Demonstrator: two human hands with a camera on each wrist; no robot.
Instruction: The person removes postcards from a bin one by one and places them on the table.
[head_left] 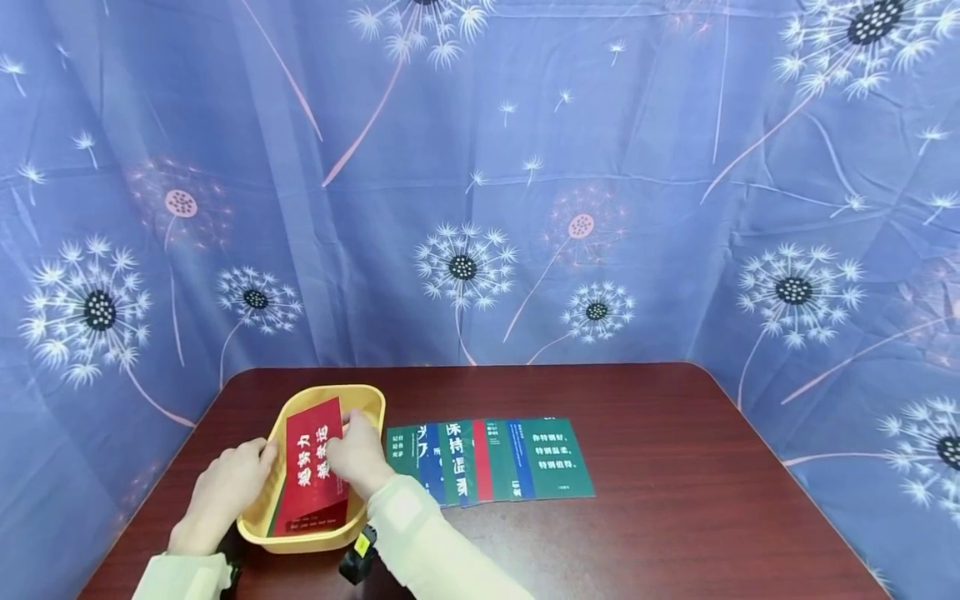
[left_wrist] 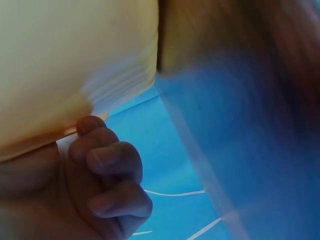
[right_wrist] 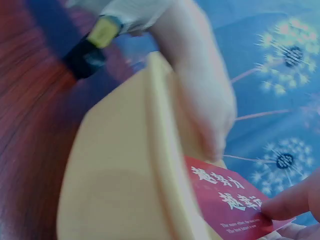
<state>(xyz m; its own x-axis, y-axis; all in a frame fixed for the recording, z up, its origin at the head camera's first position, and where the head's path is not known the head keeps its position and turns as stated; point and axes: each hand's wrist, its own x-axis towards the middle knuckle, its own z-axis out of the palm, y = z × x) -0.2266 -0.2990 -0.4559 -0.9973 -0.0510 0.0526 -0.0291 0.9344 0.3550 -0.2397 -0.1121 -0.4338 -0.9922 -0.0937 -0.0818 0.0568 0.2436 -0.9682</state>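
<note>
A yellow plastic basin stands on the left part of the table. My left hand grips its left rim; in the left wrist view the curled fingers lie against the basin's outer wall. Inside the basin, my right hand pinches a red card with white Chinese characters by its right edge. In the right wrist view the thumb presses on the face of this card. Beneath it another red card shows, with a sliver of green beside it.
To the right of the basin, an overlapping row of green, blue and red cards lies on the dark red-brown table. A blue curtain with dandelion prints hangs behind and along the sides of the table.
</note>
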